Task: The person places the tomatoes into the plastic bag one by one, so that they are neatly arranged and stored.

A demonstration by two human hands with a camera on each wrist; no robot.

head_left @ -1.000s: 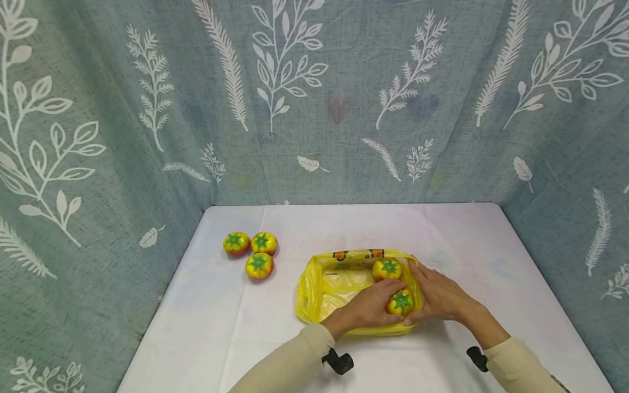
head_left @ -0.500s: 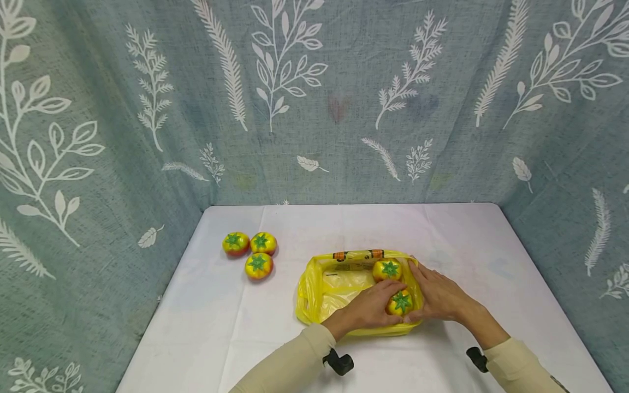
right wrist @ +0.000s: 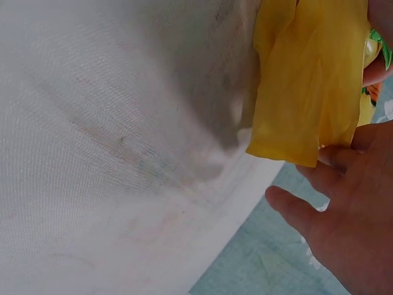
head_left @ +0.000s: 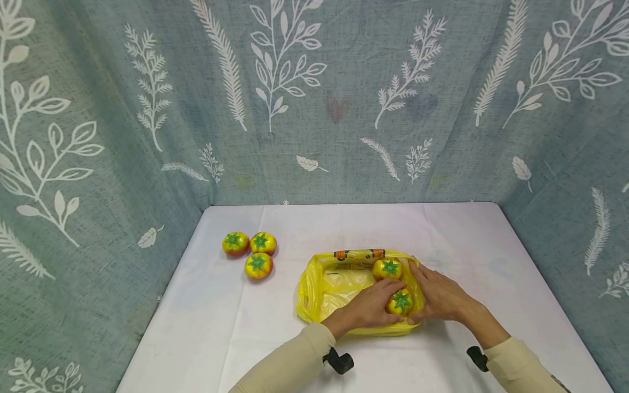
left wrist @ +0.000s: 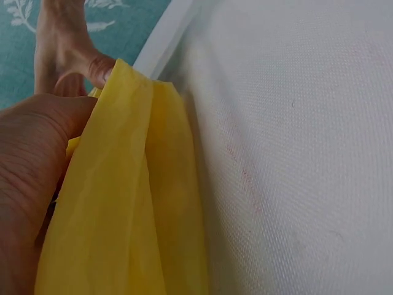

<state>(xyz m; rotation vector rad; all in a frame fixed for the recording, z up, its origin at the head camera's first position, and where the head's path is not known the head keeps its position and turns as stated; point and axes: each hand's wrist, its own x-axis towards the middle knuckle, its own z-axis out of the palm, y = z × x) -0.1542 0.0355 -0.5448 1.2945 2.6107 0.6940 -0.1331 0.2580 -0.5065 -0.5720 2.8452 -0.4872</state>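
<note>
A yellow plastic bag [head_left: 310,289] lies with its mouth open on the white table. Inside its right end are two yellow-red tomatoes with green star-shaped tops, a far tomato [head_left: 387,269] and a near tomato [head_left: 399,302]. My left hand [head_left: 368,305] reaches in over the near rim and grips the near tomato between thumb and fingers. Against the bag's right side rests my right hand [head_left: 439,295], its fingers fairly straight along the plastic. The left wrist view shows the bag's yellow side [left wrist: 116,184] beside the left hand; the tomatoes are hidden there.
Three more tomatoes sit close together at the table's left: a left tomato [head_left: 236,244], a back tomato [head_left: 263,243] and a front tomato [head_left: 258,266]. A blue-green leaf-patterned curtain [head_left: 339,153] stands behind the table [head_left: 472,234] and along both sides.
</note>
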